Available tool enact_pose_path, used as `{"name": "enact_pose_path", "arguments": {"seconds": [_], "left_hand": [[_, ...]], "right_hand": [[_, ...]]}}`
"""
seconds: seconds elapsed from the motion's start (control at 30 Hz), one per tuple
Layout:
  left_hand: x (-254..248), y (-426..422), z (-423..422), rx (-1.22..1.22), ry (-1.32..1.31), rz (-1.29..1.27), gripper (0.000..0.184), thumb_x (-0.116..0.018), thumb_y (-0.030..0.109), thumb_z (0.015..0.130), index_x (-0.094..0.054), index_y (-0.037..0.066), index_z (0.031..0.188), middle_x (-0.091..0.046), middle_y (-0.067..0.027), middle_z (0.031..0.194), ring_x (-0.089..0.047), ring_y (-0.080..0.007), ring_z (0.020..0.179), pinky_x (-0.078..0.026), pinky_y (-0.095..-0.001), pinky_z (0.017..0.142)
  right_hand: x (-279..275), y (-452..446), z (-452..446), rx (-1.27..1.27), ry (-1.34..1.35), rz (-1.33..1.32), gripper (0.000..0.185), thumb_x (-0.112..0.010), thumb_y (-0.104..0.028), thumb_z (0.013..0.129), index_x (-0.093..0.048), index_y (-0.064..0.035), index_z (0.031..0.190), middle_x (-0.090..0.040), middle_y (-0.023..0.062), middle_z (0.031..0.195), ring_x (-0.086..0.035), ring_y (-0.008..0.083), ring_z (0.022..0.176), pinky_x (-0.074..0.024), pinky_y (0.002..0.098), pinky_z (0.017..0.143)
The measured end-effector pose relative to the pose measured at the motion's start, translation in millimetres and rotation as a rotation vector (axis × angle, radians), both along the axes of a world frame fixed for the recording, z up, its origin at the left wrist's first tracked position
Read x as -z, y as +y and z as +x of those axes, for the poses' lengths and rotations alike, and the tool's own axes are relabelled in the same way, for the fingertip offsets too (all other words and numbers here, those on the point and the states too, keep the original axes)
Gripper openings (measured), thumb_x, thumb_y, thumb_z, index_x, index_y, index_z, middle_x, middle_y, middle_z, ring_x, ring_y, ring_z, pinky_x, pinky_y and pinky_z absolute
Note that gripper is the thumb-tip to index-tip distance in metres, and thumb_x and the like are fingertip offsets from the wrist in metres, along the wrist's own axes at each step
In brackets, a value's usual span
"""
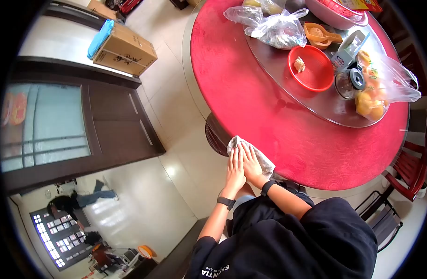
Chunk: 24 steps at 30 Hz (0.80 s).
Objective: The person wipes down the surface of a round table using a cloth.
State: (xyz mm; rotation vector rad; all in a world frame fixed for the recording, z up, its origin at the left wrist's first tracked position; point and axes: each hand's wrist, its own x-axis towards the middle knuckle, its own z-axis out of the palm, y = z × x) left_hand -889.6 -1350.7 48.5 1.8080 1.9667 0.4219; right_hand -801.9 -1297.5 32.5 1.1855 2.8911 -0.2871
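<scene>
A pale greyish cloth (265, 162) lies at the near left edge of the round red table (250, 111). My left hand (235, 171) rests on its left part, fingers stretched out and laid flat. Close beside it, touching, my right hand (251, 163) also lies flat on the cloth, fingers straight and pointing toward the table. The cloth shows beyond my fingertips and to the right of my right hand. Both thumbs are hard to make out, and the cloth under my palms is hidden.
A glass turntable (274, 69) bears a red bowl (321, 69), knotted plastic bags (281, 30), an orange juicer (319, 33), a glass jar (348, 84) and bagged orange fruit (372, 106). A stool (215, 136) stands under the edge, a red chair (409, 166) at right, a cardboard box (125, 50) at upper left.
</scene>
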Motion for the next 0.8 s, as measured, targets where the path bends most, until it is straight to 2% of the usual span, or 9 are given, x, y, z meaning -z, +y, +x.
{"name": "enact_pose_path", "arguments": {"seconds": [0.17,0.3,0.37,0.43,0.6,0.73,0.8], "left_hand": [[10,34,-63,0.128,0.025,0.026,0.081,-0.052,-0.005,0.070,-0.016,0.001,0.143,-0.015,-0.0172,0.149,-0.012,-0.0329,0.139,-0.016,-0.0433,0.113],[16,80,-133,0.254,-0.009,0.118,0.080,-0.052,-0.005,0.069,-0.018,0.001,0.142,-0.015,-0.0161,0.149,-0.012,-0.0325,0.139,-0.016,-0.0433,0.113],[14,109,-166,0.326,-0.003,0.096,0.078,-0.051,-0.005,0.071,-0.019,0.001,0.142,-0.017,-0.0153,0.149,-0.013,-0.0318,0.139,-0.016,-0.0444,0.113],[17,134,-193,0.410,-0.036,0.144,0.078,-0.050,-0.005,0.071,-0.019,0.001,0.142,-0.018,-0.0160,0.148,-0.013,-0.0317,0.139,-0.017,-0.0452,0.112],[21,178,-233,0.620,0.018,0.104,0.081,-0.052,-0.002,0.070,-0.015,0.001,0.143,-0.015,-0.0190,0.148,-0.012,-0.0362,0.139,-0.016,-0.0482,0.111],[30,202,-255,0.689,0.090,0.149,0.086,-0.058,0.001,0.066,-0.013,-0.004,0.140,-0.012,-0.0250,0.147,-0.008,-0.0396,0.138,-0.011,-0.0489,0.112],[35,217,-267,0.671,0.015,0.222,0.082,-0.057,0.002,0.068,-0.017,-0.002,0.140,-0.017,-0.0228,0.146,-0.012,-0.0388,0.138,-0.015,-0.0498,0.111]], "right_hand": [[7,25,-55,0.103,0.041,0.016,0.059,-0.042,-0.025,0.086,-0.029,-0.0033,0.139,-0.022,0.0167,0.147,-0.015,0.0307,0.139,-0.0124,0.0477,0.112],[11,59,-122,0.221,-0.094,0.091,0.059,-0.042,-0.025,0.086,-0.029,-0.0044,0.139,-0.022,0.0163,0.147,-0.015,0.0303,0.139,-0.0116,0.0476,0.112],[21,77,-154,0.312,0.017,0.074,0.060,-0.042,-0.023,0.085,-0.028,-0.0013,0.139,-0.023,0.0180,0.147,-0.016,0.0315,0.138,-0.0104,0.0474,0.113],[13,94,-177,0.382,-0.021,0.128,0.061,-0.042,-0.024,0.085,-0.028,-0.0009,0.139,-0.024,0.0181,0.146,-0.016,0.0311,0.138,-0.0107,0.0459,0.113],[13,123,-208,0.494,0.029,0.141,0.060,-0.045,-0.023,0.083,-0.032,0.0001,0.136,-0.028,0.0188,0.144,-0.024,0.0314,0.135,-0.0188,0.0443,0.111],[7,144,-229,0.537,0.045,0.180,0.060,-0.046,-0.021,0.082,-0.031,-0.0025,0.137,-0.029,0.0189,0.143,-0.025,0.0323,0.135,-0.0195,0.0450,0.111],[15,159,-245,0.564,0.087,0.181,0.059,-0.046,-0.021,0.082,-0.031,-0.0022,0.136,-0.029,0.0193,0.143,-0.025,0.0327,0.134,-0.0194,0.0454,0.111]]}}
